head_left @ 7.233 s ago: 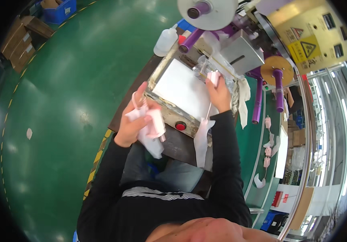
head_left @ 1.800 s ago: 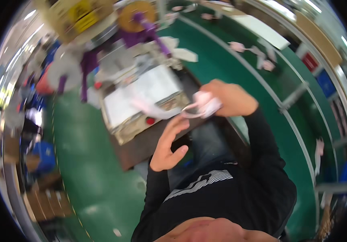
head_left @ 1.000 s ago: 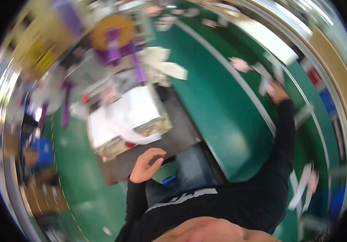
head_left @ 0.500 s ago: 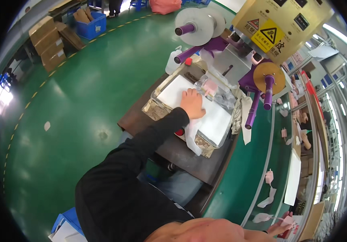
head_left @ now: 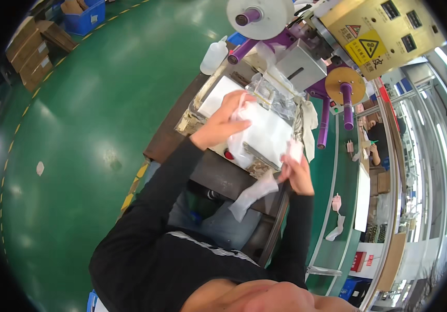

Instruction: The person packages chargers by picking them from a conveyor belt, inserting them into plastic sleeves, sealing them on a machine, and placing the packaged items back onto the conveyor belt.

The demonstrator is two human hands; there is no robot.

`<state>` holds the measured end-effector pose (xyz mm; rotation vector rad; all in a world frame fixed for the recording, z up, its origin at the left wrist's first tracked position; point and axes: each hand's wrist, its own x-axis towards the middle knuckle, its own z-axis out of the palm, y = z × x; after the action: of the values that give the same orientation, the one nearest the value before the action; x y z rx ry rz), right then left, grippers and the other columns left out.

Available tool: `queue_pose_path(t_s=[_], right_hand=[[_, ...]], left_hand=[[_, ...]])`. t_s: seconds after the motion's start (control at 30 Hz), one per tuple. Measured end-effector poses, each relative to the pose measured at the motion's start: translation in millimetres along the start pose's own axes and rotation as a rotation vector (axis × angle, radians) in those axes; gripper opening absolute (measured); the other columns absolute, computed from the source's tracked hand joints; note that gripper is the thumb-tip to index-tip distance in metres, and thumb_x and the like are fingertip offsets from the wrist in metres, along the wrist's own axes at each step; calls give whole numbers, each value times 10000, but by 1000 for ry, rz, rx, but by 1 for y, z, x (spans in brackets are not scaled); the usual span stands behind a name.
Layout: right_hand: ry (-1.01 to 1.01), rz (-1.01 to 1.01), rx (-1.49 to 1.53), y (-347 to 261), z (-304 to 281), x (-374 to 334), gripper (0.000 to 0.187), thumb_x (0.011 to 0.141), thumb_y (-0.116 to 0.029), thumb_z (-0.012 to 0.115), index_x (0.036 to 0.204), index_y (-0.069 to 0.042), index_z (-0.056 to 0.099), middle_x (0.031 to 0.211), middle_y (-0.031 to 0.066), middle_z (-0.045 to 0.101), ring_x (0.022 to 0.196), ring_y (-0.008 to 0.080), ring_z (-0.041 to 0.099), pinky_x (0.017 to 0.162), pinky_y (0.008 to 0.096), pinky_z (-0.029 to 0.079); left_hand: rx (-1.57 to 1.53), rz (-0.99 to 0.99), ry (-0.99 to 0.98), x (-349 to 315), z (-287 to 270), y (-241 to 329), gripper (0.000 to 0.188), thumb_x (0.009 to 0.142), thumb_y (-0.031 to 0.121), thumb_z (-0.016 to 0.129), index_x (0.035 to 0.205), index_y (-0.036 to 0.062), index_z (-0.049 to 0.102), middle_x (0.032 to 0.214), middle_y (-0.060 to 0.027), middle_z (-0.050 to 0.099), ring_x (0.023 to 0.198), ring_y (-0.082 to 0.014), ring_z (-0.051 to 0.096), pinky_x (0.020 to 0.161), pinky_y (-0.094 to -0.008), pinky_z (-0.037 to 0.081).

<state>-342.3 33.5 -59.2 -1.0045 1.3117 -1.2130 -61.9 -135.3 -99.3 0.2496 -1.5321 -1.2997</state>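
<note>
My left hand (head_left: 222,124) is closed on a translucent pinkish plastic wrap (head_left: 240,151), which droops over the near edge of the work plate. What the wrap may contain is hard to make out. Closer to the right edge of the plate, my right hand (head_left: 298,171) grips a pale pink plug adapter (head_left: 294,150), slightly blurred. A whitish sleeve (head_left: 254,195), apparently attached to the adapter, hangs toward my lap. Both hands are over a white sheet (head_left: 267,130) in a worn tray-like fixture (head_left: 188,124). Crumpled clear film (head_left: 280,104) lies at its far side.
Beyond the fixture stands a machine with a gold box (head_left: 384,31), purple arms, a white reel (head_left: 259,15) and a brown reel (head_left: 345,86). A white squeeze bottle (head_left: 214,56) is at the far left corner. On the right, a green conveyor (head_left: 319,208) carries another pink adapter (head_left: 336,203).
My right hand has come from the conveyor side to the fixture, bringing a pink adapter. My left hand has lifted from the white sheet and gathered up wrap. The view has shifted.
</note>
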Motion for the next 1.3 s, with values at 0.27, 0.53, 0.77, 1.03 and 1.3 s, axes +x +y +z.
queue_pose_path(t_s=[0.27,0.53,0.77,1.03,1.3], right_hand=[[433,-326,-1177,0,59,183,734,899,-585,675,1327,6,589,1005,218,743,923,383,733,820,445,556],[325,-19,-1641,-22,80,235,712,915,-701,519,1268,-105,686,1160,283,703,1090,447,676,943,511,521],[449,-241,-1553,11,70,247,746,917,-680,556,1280,-37,662,1292,270,655,1187,449,630,1008,512,496],[119,-369,-1171,12,11,226,713,947,-469,682,1427,30,513,1449,314,525,1382,454,473,1169,456,360],[639,-193,62,119,41,-12,509,989,-144,645,1427,59,483,1393,156,551,1276,238,545,1074,382,444]], left_hand=[[-527,-181,350,-99,-57,39,996,866,184,744,1659,75,151,1452,-151,501,1279,-316,596,1107,-458,464],[-513,-331,638,-147,-85,29,667,922,84,656,1536,36,398,1155,-161,657,1009,-296,713,896,-426,607],[-434,-384,533,-125,-95,29,661,887,9,670,1506,30,437,1310,-161,613,1024,-279,720,872,-406,616],[-408,-444,464,-102,-80,6,625,913,-69,611,1508,9,437,1452,-121,524,1044,-250,720,864,-362,607],[-270,-508,353,-101,-90,-18,622,906,-62,612,1501,-2,441,1385,-130,580,1048,-233,703,890,-355,593]])
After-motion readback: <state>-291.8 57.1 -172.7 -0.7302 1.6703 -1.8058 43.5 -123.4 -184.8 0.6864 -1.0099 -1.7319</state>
